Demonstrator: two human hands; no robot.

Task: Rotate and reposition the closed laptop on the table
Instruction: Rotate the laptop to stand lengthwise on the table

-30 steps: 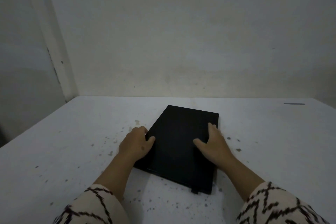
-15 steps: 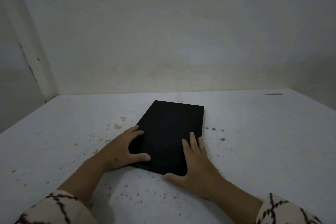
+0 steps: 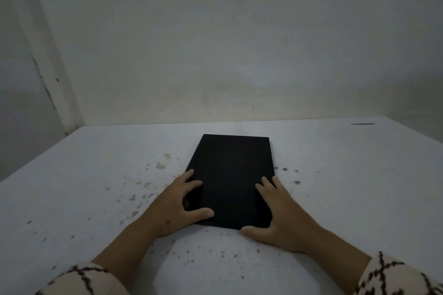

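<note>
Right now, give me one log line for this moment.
laptop: closed, flat on table | left hand: pressing near-left top | right hand: flat on near-right corner, thumb at near edge

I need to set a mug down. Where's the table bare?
Free: table right of the laptop, out to the dark mark; the strip between laptop and wall; left, past the specks. Crowded: laptop's near end, under left hand and right hand.

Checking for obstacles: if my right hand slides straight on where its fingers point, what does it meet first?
The right hand would only ride along the laptop lid; beyond looks free until the wall.
</note>
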